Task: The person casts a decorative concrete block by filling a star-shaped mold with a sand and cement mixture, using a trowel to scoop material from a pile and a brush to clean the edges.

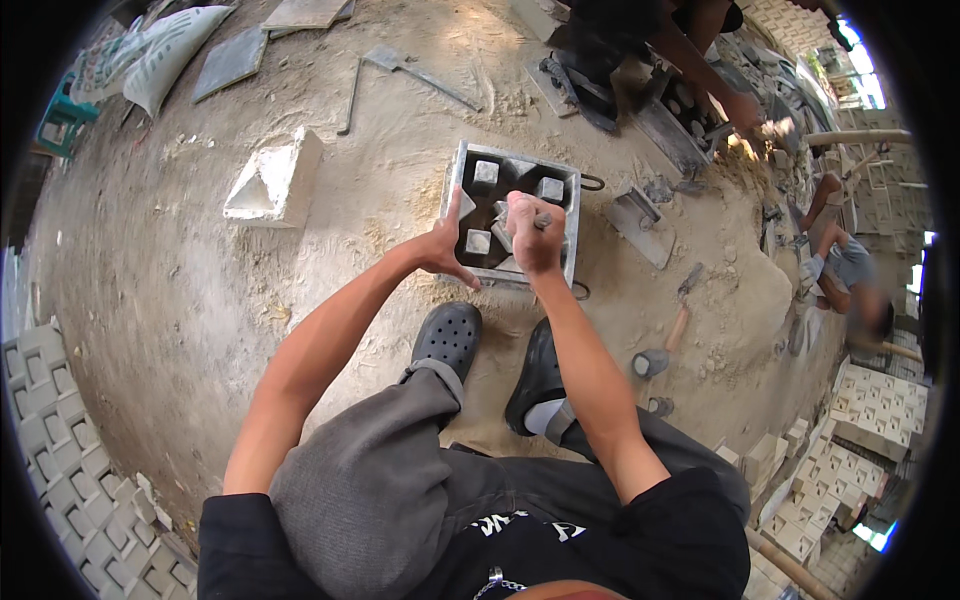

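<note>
A grey, open-topped rectangular metal box (575, 215) sits on the sandy brown ground (375, 180) just beyond a person's dark perforated clogs (449, 338). The left grip (440, 248) is spread apart, thumb and fingers braced around the box's near left corner; the right grip (535, 232) is clamped on a grey rod-like tool (542, 220) above the interior, the tool's lower end hidden. Straight-walled and apparently thick, the box looks heavy, stiff and hard to damage, its dusty rim likely gritty rather than slick. Two dark wire loops (593, 183) jutting from its right edge appear the natural hold there, with the left rim for balance. Inside, pale square-topped grey blocks (486, 174) stand near the corners.
</note>
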Available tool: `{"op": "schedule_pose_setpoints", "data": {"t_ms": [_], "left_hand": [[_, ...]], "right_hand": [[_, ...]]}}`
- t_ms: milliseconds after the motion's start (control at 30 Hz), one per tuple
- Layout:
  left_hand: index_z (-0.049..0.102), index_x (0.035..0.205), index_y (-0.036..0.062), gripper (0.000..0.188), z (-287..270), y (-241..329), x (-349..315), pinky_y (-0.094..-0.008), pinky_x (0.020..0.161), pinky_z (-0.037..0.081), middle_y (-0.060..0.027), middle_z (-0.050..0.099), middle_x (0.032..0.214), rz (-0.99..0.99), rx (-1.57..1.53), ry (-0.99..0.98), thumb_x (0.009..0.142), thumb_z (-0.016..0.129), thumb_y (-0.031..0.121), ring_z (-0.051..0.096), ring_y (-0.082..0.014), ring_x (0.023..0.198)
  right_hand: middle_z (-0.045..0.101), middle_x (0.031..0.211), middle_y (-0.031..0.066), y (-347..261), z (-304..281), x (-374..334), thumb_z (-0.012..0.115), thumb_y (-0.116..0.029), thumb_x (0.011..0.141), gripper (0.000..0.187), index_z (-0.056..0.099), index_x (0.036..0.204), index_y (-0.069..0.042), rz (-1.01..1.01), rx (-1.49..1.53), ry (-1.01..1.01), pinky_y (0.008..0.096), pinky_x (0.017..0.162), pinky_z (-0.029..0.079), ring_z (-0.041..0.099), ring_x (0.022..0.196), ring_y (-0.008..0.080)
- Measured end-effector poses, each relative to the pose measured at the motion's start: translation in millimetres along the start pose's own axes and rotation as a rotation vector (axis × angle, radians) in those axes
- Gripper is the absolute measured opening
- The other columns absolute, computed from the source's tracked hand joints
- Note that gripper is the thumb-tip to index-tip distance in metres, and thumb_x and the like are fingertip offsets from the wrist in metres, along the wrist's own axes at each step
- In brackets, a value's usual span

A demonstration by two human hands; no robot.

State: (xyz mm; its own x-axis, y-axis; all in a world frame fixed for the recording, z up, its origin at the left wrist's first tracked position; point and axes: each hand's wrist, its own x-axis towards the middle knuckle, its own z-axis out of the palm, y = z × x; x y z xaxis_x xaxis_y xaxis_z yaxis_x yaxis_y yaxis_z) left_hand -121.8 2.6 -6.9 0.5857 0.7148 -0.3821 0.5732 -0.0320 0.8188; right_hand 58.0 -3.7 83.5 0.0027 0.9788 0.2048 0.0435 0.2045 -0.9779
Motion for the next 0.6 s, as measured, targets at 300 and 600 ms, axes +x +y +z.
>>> {"op": "schedule_pose_setpoints", "data": {"t_ms": [300, 600], "left_hand": [[-0.016, 0.154, 0.0059, 0.145, -20, -3, -25, -0.0402, 0.119, 0.026, -0.0286, 0.015, 0.159, 0.146, -0.188, 0.017, 0.062, 0.093, 0.035, 0.026, -0.0397, 0.145], [0.011, 0.159, 0.017, 0.117, -30, 4, -35, -0.0392, 0.112, 0.036, -0.0246, 0.039, 0.151, 0.085, 0.05, 0.059, 0.07, 0.086, 0.029, 0.044, -0.0356, 0.137]], "right_hand": [[0.043, 0.052, -0.003, 12, -5, -1, 0.049, -0.019, 0.098, 0.045, 0.043, 0.056, -0.005, 0.193, 0.081, 0.177, 0.0276, 0.046, 0.029, 0.039, 0.048, 0.0061], [0.044, 0.053, -0.0014, 23, 10, -14, 0.051, -0.022, 0.099, 0.044, 0.046, 0.061, -0.002, 0.127, -0.177, 0.339, 0.0319, 0.05, 0.032, 0.043, 0.054, 0.0077]]}}
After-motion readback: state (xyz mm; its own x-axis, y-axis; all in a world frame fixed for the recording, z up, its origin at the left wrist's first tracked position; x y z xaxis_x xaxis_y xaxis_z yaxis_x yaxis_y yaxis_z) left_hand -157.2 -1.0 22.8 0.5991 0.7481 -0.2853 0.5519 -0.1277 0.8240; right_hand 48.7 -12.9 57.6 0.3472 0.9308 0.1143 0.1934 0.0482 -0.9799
